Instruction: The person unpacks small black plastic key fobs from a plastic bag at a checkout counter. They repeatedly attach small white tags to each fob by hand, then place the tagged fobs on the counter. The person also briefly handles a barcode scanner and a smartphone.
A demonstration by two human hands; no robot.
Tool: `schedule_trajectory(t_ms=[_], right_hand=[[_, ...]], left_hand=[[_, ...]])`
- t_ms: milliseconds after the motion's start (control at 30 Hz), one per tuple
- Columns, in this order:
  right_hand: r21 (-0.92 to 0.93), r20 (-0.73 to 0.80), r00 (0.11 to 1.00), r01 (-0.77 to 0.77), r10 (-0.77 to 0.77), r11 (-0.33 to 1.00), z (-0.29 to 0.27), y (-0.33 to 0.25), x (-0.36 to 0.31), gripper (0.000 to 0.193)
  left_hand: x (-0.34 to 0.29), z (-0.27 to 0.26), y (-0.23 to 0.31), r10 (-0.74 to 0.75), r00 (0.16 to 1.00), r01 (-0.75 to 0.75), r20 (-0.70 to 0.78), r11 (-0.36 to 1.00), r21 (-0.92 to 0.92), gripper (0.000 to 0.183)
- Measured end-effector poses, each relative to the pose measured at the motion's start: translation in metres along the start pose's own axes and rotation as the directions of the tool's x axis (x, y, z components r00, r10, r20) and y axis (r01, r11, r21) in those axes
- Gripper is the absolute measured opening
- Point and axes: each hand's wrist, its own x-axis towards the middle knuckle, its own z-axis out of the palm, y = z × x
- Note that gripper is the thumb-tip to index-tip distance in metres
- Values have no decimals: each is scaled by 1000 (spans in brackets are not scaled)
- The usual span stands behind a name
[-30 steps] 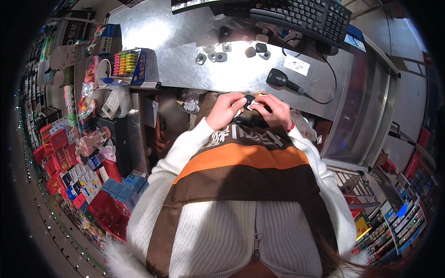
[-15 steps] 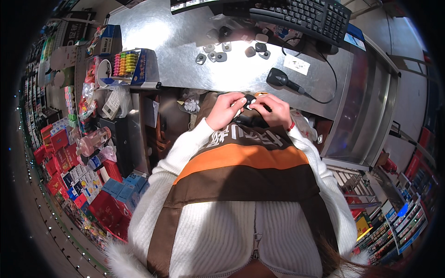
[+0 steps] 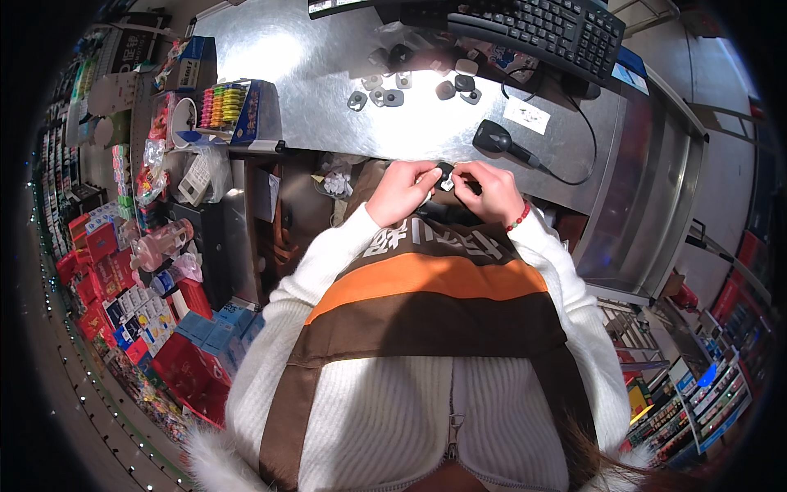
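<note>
One black security tag point(image 3: 445, 170) pinched in left hand point(image 3: 398, 195), just off counter's point(image 3: 320, 131) near edge, immediately left of right hand point(image 3: 493, 193); right grip not discernible.

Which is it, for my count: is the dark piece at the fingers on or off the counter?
Off: the left hand holds the dark piece at the counter's near edge.

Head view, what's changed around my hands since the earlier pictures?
Your right hand has shifted slightly rightward, and more of its red beaded bracelet shows; whether it touches the small black rounded piece is hard to tell. Your left hand keeps its grip on that piece. The black handheld scanner and the grey and black rounded tags on the silvery metal counter stayed put.
</note>
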Motion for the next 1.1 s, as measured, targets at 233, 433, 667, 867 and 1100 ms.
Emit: schedule_trajectory(t_ms=[233,433,667,867,1100], right_hand=[[-241,154,984,126,-90,962,-7,-8,13,11],[-291,155,981,162,-121,943,-5,-11,12,14],[-348,69,985,171,-157,922,0,-8,9,12],[-274,15,992,128,-128,953,-2,-9,2,12],[-128,-131,975,165,-181,978,-4,-4,-4,14]], left_hand=[[3,-2,-3,135,991,-136,15,989,61,26],[1,-5,0,130,990,-129,59,991,-21,23],[0,3,4,135,990,-133,-36,990,55,24],[1,2,4,58,998,-57,-23,998,34,26],[2,3,2,61,998,-61,-21,998,-13,29]])
